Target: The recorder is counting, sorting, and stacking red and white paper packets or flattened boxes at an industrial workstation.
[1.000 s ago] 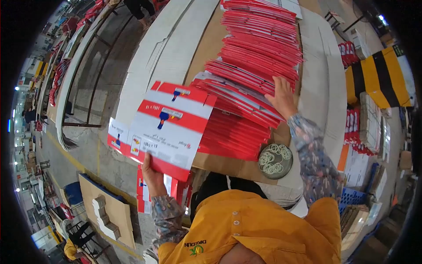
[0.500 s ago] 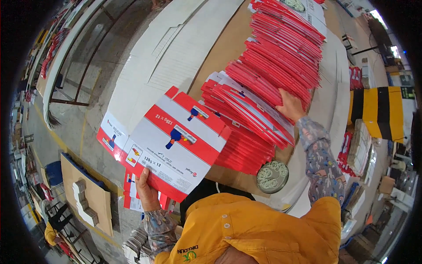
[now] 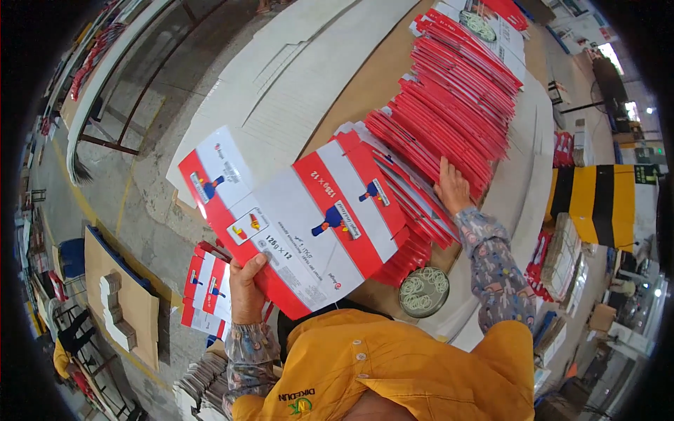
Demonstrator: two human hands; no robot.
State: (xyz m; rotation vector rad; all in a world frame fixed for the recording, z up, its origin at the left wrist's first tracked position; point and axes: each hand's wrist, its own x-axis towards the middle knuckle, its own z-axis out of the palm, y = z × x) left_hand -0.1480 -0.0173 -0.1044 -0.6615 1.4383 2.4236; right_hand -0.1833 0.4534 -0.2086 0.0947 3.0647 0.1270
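Note:
My left hand [image 3: 247,289] is closed on the lower edge of a flattened red-and-white carton [image 3: 281,242], thumb on its printed face. The carton is held tilted above the table's near side and covers part of the stack behind it. My right hand [image 3: 455,188] lies on the right side of a long row of flattened red cartons [image 3: 449,112], its fingers stretched against their edges and nothing held in them. That row leans across the table, its near end partly hidden by the held carton. Near my body sits a round dish of pale rubber bands [image 3: 424,292].
White sheet board [image 3: 281,91] covers the table's left part, brown cardboard [image 3: 351,91] lies under the row. More red-and-white cartons [image 3: 203,291] are low at left, beside a cardboard-topped stand [image 3: 144,316]. A yellow-and-black striped panel [image 3: 604,203] stands at right.
The carton in my left hand has shifted right and tilted more steeply, covering more of the row's near end. My right hand stays at the row, slightly lower. The whole view has shifted a little.

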